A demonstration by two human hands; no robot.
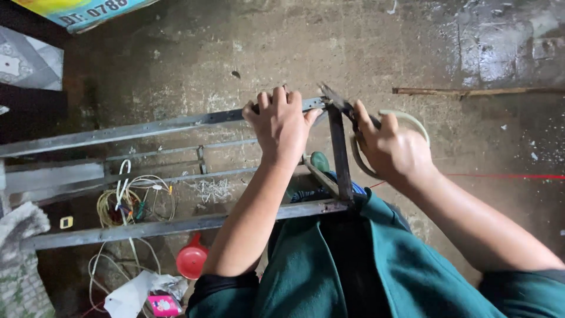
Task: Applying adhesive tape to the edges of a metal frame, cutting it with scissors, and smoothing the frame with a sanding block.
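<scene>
Nearest, green trousers (376, 271) fill six o'clock. Above them the metal frame (176, 126) runs from nine o'clock to its corner at centre. The left hand (281, 126) grips the far rail; the right hand (391, 147) is closed on a pale loop (412, 121) beside the corner. Beyond, at twelve, bare concrete floor (353, 41) lies open.

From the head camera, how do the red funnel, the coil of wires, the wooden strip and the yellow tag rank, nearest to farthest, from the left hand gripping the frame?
Measured from the left hand:
1. Red funnel, on the floor below it, left.
2. Coil of wires, farther left, under the metal frame.
3. Wooden strip, off to the right, and yellow tag, far left: too close to call.
</scene>
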